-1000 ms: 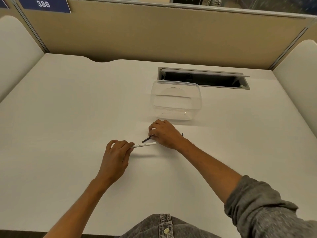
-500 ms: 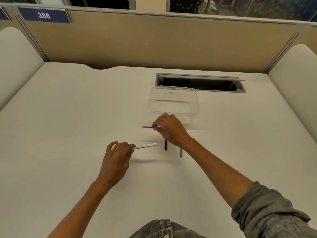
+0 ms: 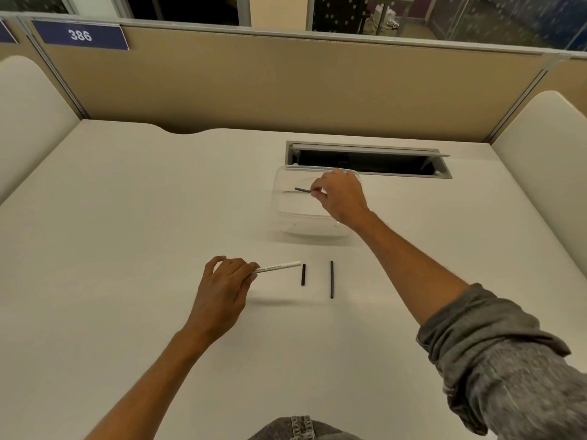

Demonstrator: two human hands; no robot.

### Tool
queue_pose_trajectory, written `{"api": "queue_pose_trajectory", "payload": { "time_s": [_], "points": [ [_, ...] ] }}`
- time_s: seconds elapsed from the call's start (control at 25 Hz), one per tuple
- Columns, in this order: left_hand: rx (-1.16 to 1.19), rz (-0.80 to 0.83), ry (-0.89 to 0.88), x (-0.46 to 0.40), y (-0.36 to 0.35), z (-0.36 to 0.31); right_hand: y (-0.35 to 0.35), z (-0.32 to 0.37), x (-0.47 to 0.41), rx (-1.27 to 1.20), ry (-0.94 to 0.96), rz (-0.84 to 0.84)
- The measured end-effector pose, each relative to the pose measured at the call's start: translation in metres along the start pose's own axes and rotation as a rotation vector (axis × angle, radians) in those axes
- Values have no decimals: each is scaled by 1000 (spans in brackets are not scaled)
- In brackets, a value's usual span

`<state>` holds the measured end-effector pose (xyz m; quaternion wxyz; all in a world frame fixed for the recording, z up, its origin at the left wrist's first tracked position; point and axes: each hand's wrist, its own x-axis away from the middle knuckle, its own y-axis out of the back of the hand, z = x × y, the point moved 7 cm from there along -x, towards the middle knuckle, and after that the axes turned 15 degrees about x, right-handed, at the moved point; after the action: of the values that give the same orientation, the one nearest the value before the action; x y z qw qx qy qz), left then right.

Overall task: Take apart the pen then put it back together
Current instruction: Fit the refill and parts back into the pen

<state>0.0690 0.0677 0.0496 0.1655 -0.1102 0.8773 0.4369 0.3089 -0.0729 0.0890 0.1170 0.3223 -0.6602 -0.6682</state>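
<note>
White worktop [image 3: 127, 249] was bounded by tan partitions. At 12 o'clock, a thin dark pen part [image 3: 302, 190] was pinched by the right hand [image 3: 340, 198] over a clear container [image 3: 282, 217]. The white pen barrel [image 3: 278, 267] was gripped by the left hand [image 3: 222, 290] — two dark pieces [image 3: 303, 274] [image 3: 331, 279] lay just beside its tip, at 3 o'clock.

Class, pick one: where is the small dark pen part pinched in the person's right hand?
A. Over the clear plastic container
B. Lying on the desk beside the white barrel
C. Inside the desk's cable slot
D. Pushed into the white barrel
A: the right hand pinches the dark pen part over the clear plastic container.
</note>
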Motion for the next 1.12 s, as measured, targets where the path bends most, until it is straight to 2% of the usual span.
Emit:
{"api": "queue_pose_trajectory", "payload": {
  "time_s": [0.36,0.48,0.76,0.88,1.12],
  "points": [
    [-3,16,12,1,-2,-1,7,-18,22,-258,-152,-84],
    [1,18,8,1,-3,-2,3,-16,56,-233,-222,-117],
    [-3,13,-7,-1,-4,-9,-39,-12,151,-248,-437,63],
    [0,7,-18,1,-4,-13,-47,-10,173,-276,-513,85],
    [11,1,-32,4,-4,-21,-52,3,189,-249,-551,128]
  ]
}}
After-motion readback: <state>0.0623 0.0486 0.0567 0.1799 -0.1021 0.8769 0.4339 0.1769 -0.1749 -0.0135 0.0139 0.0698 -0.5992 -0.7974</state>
